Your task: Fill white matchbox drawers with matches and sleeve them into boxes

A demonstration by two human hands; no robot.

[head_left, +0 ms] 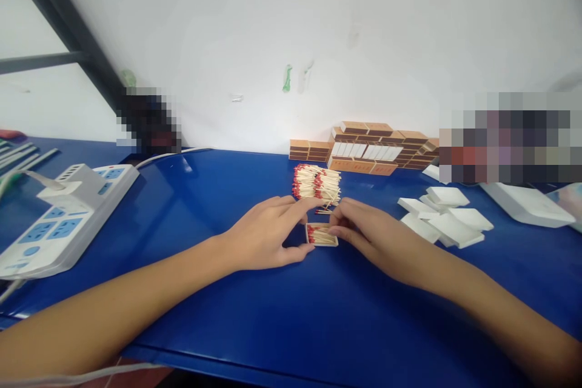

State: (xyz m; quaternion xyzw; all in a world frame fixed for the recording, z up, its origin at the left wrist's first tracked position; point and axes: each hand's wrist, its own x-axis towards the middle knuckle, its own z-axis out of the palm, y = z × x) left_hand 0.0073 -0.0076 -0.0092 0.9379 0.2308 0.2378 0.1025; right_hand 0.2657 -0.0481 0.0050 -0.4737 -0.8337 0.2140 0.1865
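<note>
A small matchbox tray (322,245) lies on the blue table, with red-tipped matches (321,234) in it. My left hand (268,232) steadies its left end, thumb at the near corner and fingers at the far side. At the right end, my right hand (364,227) has thumb and fingertips pinched together over the tray's edge; what is between them, if anything, is hidden. Just beyond the tray sits a big pile of matches (316,183), red heads mostly to the left. A few loose matches lie between pile and tray.
Stacked matchboxes (364,148) line the wall at the back. Several white empty-looking trays (450,218) are heaped on the right, near a white flat device (527,205). On the left stands a white power strip (68,218) with a plugged-in adapter and cable.
</note>
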